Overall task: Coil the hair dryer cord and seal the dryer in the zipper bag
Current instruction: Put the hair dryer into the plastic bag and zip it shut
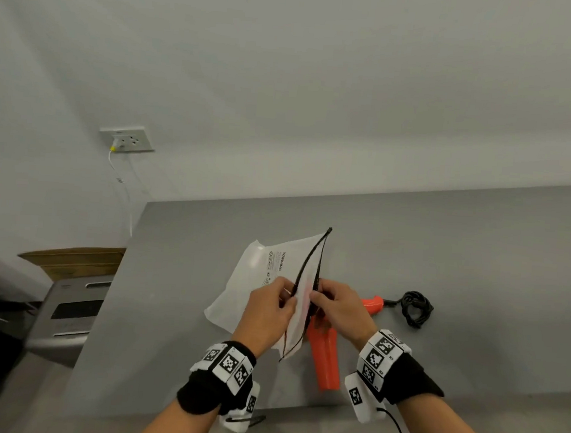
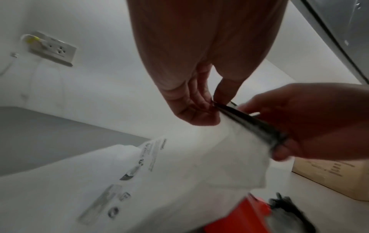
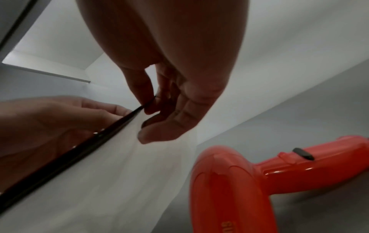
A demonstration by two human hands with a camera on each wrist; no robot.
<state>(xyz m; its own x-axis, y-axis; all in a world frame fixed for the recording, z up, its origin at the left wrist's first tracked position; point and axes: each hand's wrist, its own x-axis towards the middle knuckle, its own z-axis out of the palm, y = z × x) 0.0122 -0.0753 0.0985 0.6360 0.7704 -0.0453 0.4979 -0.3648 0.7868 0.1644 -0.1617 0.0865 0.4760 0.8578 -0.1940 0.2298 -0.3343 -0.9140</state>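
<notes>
A frosted white zipper bag (image 1: 238,287) with a black zip rim is lifted off the grey table (image 1: 476,263), its mouth held apart. My left hand (image 1: 273,303) pinches the near-left lip of the mouth. My right hand (image 1: 330,302) pinches the opposite lip. In the left wrist view the bag (image 2: 179,165) hangs below my left hand (image 2: 207,107), with the black zip strip (image 2: 251,124) running to the right hand. The orange hair dryer (image 1: 325,357) lies on the table under my right hand, its black cord (image 1: 416,308) bundled at the right. The dryer (image 3: 239,189) fills the lower right of the right wrist view.
A wall socket (image 1: 129,138) with a white cable plugged in sits on the wall at the left. Off the table's left edge are a cardboard box (image 1: 75,260) and a grey appliance (image 1: 71,313). Grey tabletop stretches to the right beyond the cord.
</notes>
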